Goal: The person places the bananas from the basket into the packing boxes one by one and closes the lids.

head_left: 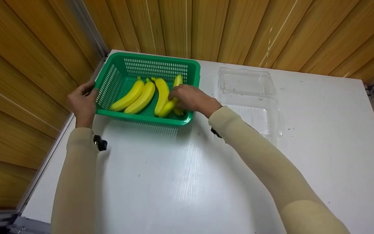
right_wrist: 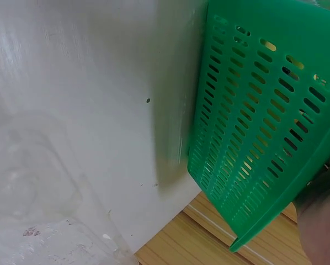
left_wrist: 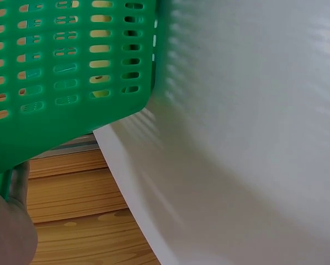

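Note:
A green plastic basket [head_left: 144, 120] with slotted walls holds several yellow bananas [head_left: 141, 99]. My left hand [head_left: 83, 102] grips the basket's left rim, thumb over the edge; the left wrist view shows part of that hand [left_wrist: 10, 226] at the rim. Inside the right end of the basket, my right hand [head_left: 190, 97] has its fingers curled round a banana [head_left: 167, 109] that lies against its neighbour. One more banana [head_left: 178, 79] sticks up behind this hand and is partly covered by it. In the right wrist view, the basket wall [right_wrist: 253, 110] hides the fingers.
Right of the basket on the white table [head_left: 161, 182] lies a clear plastic clamshell box [head_left: 248, 81] with its lid opened out. Wood-patterned panels [head_left: 206, 29] stand behind the table and along its left side.

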Available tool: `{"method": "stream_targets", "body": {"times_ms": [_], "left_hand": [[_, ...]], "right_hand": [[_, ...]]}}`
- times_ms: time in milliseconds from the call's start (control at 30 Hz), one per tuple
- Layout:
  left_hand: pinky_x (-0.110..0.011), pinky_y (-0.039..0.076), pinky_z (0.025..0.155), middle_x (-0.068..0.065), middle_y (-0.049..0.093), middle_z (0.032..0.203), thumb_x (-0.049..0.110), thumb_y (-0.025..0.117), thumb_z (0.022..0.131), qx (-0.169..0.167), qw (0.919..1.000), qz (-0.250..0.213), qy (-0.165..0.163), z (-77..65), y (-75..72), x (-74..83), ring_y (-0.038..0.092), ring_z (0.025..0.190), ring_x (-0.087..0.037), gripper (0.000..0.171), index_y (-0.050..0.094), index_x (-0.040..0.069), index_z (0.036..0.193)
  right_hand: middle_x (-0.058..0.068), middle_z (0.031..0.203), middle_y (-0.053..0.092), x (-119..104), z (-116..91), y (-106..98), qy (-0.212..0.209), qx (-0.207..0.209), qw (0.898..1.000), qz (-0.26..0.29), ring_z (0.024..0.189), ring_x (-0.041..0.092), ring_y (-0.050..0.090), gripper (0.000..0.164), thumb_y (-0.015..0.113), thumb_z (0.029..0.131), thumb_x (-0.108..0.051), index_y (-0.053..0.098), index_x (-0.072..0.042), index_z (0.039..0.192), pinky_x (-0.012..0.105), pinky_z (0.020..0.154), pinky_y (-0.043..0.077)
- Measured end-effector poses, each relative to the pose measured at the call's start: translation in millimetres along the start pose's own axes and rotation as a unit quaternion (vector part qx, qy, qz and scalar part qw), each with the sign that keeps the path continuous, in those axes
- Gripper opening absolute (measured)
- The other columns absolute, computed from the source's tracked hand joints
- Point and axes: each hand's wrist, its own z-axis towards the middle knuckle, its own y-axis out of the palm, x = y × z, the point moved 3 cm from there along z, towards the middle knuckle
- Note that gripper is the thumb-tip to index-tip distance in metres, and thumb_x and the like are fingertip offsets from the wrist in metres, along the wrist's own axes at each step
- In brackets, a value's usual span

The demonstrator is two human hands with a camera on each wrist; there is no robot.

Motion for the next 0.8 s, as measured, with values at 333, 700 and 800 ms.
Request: {"method": "stream_targets", "body": {"times_ms": [333,700,800], "left_hand": [[-0.025,0.052,0.103,-0.004,0.069,0.138,0.016,0.069,0.105,-0.012,0.9999,0.005,-0.01,2.8,7.9,1.3,0.06,0.124,-0.014,0.035,0.072,0.012,0.139],[-0.026,0.054,0.101,-0.007,0.071,0.135,0.015,0.07,0.104,0.001,0.9997,0.016,0.02,1.9,3.0,3.3,0.064,0.123,-0.015,0.033,0.074,0.009,0.136],[-0.025,0.053,0.101,-0.005,0.071,0.136,0.016,0.07,0.104,0.004,0.9999,0.011,0.006,1.6,-1.4,0.6,0.063,0.123,-0.014,0.033,0.074,0.012,0.137]], "right_hand": [[0.008,0.134,0.07,8.7,-10.4,-2.6,-0.015,0.036,0.998,0.041,0.121,0.026,0.06,0.037,0.072,0.103,-0.013,0.07,-0.005,0.139,0.041,0.115,0.045],[0.006,0.136,0.069,-4.9,-22.3,-12.3,-0.014,0.116,0.991,0.07,0.126,0.022,0.06,0.038,0.072,0.104,-0.021,0.07,-0.008,0.139,0.031,0.114,0.044],[0.007,0.135,0.07,-11.9,-25.4,-14.7,-0.031,0.142,0.986,0.078,0.125,0.022,0.061,0.038,0.073,0.103,-0.021,0.07,-0.007,0.138,0.029,0.113,0.045]]}}
